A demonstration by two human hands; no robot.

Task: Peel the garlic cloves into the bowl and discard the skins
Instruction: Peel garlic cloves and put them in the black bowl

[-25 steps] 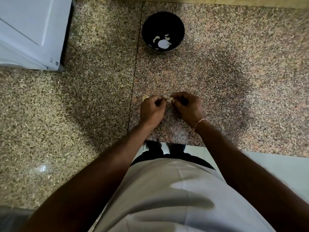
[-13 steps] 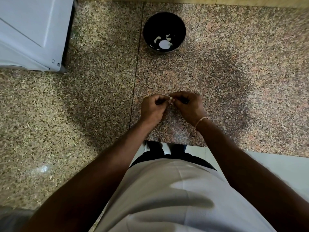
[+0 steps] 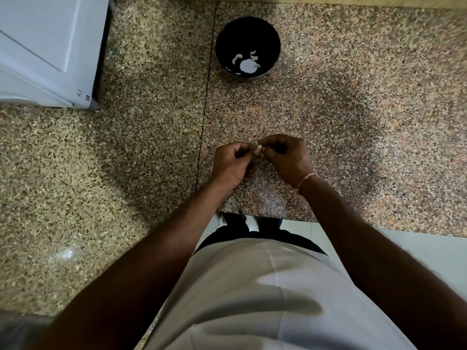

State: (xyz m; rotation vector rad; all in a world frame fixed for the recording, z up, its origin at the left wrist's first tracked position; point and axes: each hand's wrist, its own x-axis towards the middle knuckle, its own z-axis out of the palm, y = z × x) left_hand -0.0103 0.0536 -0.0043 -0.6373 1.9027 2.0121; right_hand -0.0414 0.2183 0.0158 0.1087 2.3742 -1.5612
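- Nearest the camera, a pale shirt filled the lower middle of the view, with both bare forearms reaching forward from either side of it.
- Past the shirt, the edge of the speckled granite counter ran across, with white floor showing below it on the right.
- The left hand hovered over the counter with fingers curled inward, thumb and fingertips pinching a small pale garlic clove.
- The right hand met it from the other side, fingers likewise curled, its fingertips closed on the same clove; a thin band circled that wrist.
- The clove sat between the two sets of fingertips, held above the counter; whether its skin was on or off could not be told.
- Farther back, well apart from the hands, a black bowl stood on the counter, holding several white peeled cloves at its bottom.
- At the far left, a white appliance rested on the counter, its corner near the seam between the two slabs.
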